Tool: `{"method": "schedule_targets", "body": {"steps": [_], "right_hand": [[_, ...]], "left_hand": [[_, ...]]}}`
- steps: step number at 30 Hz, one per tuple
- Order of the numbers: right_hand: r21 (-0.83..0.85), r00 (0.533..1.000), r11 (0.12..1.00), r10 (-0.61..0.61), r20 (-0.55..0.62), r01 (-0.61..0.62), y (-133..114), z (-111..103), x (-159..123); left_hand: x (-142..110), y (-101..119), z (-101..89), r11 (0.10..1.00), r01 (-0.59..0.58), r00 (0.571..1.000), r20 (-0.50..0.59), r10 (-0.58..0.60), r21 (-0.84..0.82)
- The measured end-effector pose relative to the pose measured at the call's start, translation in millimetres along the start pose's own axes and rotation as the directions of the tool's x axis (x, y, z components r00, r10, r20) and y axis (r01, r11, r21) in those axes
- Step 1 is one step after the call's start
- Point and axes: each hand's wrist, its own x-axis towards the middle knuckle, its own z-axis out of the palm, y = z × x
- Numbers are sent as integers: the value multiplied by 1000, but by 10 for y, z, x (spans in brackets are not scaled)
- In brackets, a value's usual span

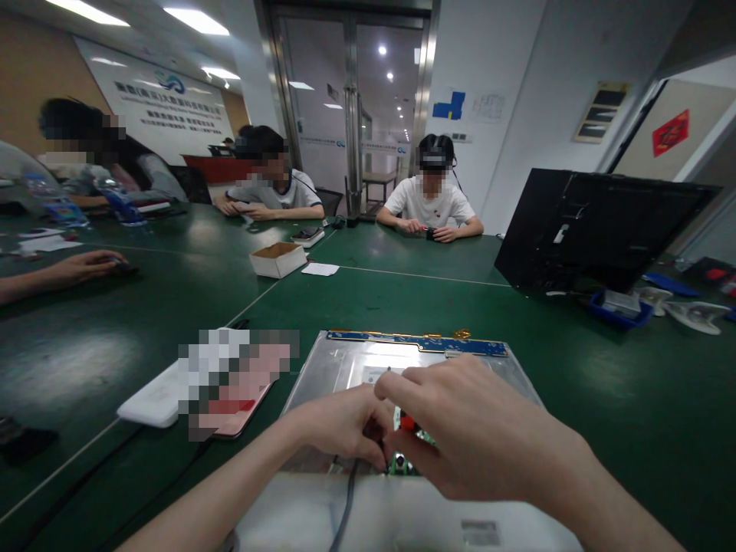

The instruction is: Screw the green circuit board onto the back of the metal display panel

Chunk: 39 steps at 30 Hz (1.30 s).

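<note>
Panel [322, 372] of silvery metal lies flat on the table [368, 307], directly under both hands. Right hand [468, 429] curves palm down over its near part, thumb and forefinger bent around a small red piece [407, 422]; whether it grips that piece, I cannot tell. Left hand [353, 425] is just beside it, fingers curled inward at the edge of a green circuit board [412, 466], and what they pinch, if anything, is hidden. Below the left hand, a grey cable [349, 498] runs toward the wearer. Beyond the right hand, a blue circuit strip [465, 347] spans the panel's far edge. Left of the left hand lie a pink phone-like slab [241, 420] and a white one [152, 402].
</note>
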Motion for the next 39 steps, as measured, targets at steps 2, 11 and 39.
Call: {"method": "schedule_targets", "body": {"steps": [2, 11, 39], "right_hand": [[34, 999, 999, -40, 8, 39, 1, -13, -10], [42, 998, 998, -53, -30, 54, 8, 15, 1], [-27, 998, 998, -50, -28, 49, 34, 40, 38]], "left_hand": [[-8, 1, 18, 1000, -6, 1000, -13, 6, -25], [0, 38, 14, 999, 13, 1000, 1, -13, -50], [15, 30, -15, 998, -63, 998, 14, 63, 12]]}}
